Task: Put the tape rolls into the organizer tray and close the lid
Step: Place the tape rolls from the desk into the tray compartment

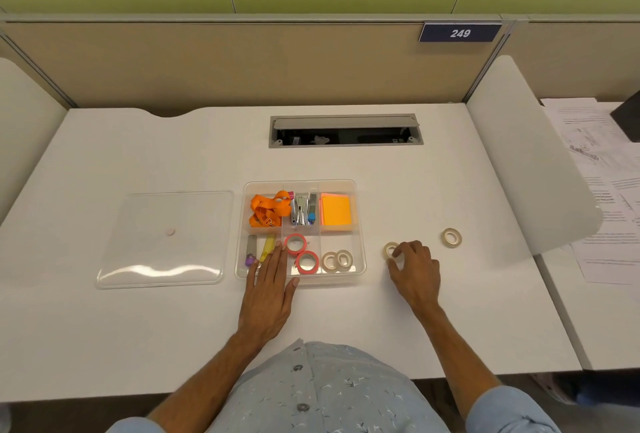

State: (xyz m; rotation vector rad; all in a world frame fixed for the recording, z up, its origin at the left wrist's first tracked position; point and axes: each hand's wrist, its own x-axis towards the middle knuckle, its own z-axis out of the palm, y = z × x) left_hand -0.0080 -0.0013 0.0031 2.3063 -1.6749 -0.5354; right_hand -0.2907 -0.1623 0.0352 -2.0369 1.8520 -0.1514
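Observation:
The clear organizer tray (pixel 360 224) sits mid-desk with its clear lid (pixel 166 242) lying flat to its left. Two pink tape rolls (pixel 295 244) lie in the tray's front middle compartment. Two beige rolls (pixel 337 260) stand in the front right one. My left hand (pixel 272 289) rests flat on the tray's front edge, fingers extended and holding nothing. My right hand (pixel 415 270) pinches a beige tape roll (pixel 390 250) on the desk right of the tray. Another beige roll (pixel 451 237) lies farther right.
The tray's back compartments hold an orange lanyard (pixel 268 209), a stapler (pixel 302 209) and orange sticky notes (pixel 335 211). A cable hatch (pixel 345 130) is open at the back. A white divider (pixel 533 155) and papers (pixel 606 190) stand to the right.

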